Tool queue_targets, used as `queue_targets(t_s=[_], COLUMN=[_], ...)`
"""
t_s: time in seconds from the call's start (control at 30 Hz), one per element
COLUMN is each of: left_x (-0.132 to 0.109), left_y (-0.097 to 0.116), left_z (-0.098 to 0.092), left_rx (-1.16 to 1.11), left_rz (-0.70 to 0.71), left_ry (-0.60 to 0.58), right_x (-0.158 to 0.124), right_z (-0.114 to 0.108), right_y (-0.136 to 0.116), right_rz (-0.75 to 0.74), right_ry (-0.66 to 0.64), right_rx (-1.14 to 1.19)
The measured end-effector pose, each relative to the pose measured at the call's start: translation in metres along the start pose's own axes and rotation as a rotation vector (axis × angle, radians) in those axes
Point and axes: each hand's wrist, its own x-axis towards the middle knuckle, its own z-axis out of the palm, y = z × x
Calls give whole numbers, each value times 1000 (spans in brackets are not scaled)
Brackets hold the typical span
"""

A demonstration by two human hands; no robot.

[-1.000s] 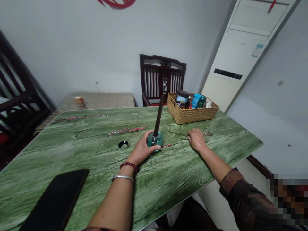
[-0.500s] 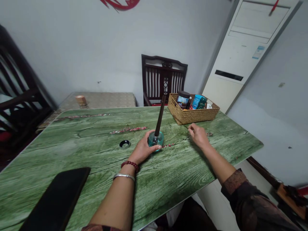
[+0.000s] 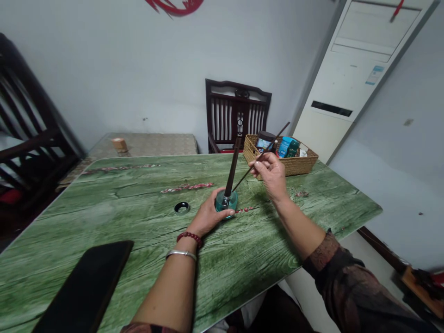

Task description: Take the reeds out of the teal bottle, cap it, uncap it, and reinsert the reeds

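On the green table, my left hand [image 3: 211,209] is wrapped round a squat teal glass reed diffuser bottle [image 3: 231,207]. A bundle of dark reed sticks [image 3: 233,167] stands up from its neck, leaning slightly right. Between thumb and fingers, my right hand [image 3: 270,173] pinches a single thin dark reed stick [image 3: 280,132], held at a slant. Its lower end comes down near the bottle's neck; I cannot tell whether it touches. A black ring-shaped cap [image 3: 182,208] lies on the table left of the bottle.
A wicker basket [image 3: 301,165] with a dark-lidded jar [image 3: 265,140] and a blue container [image 3: 284,146] stands behind my right hand. At the front left lies a black tablet-like slab [image 3: 85,286]. A dark wooden chair [image 3: 239,111] is beyond the green table [image 3: 145,231].
My right hand has risen and moved left from the tabletop, bringing up a reed stick whose lower end is now near the bottle's neck. My left hand stays on the bottle.
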Motion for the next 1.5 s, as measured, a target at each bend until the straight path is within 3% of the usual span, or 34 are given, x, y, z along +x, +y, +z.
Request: queue_targets(t_s=[0.23, 0.43, 0.53, 0.63, 0.83, 1.0, 1.23, 1.5], left_x=[0, 1, 1, 1, -2, -2, 40, 106], left_y=[-1, -3, -4, -3, 2, 4, -4, -39], left_z=[1, 2, 2, 2, 0, 0, -15, -35], left_rx=[-27, -9, -28, -67, -78, -20, 108, 47], left_rz=[18, 27, 31, 26, -41, -108, -211, -285], left_ry=[-10, -11, 0, 19, 56, 97, 182, 318], right_x=[-1, -20, -31, -33, -36, -47, -47, -44], right_z=[20, 25, 19, 3, -27, -28, -28, -24], right_y=[22, 41, 43, 53, 113, 141, 137, 122], right_rz=[67, 60, 33, 47, 311, 354, 367, 439], right_ry=[-105, -225, -282, -241, -207, -169, -234, -269], right_rx=[-85, -447, -578, -644, -742, -697, -708, -774])
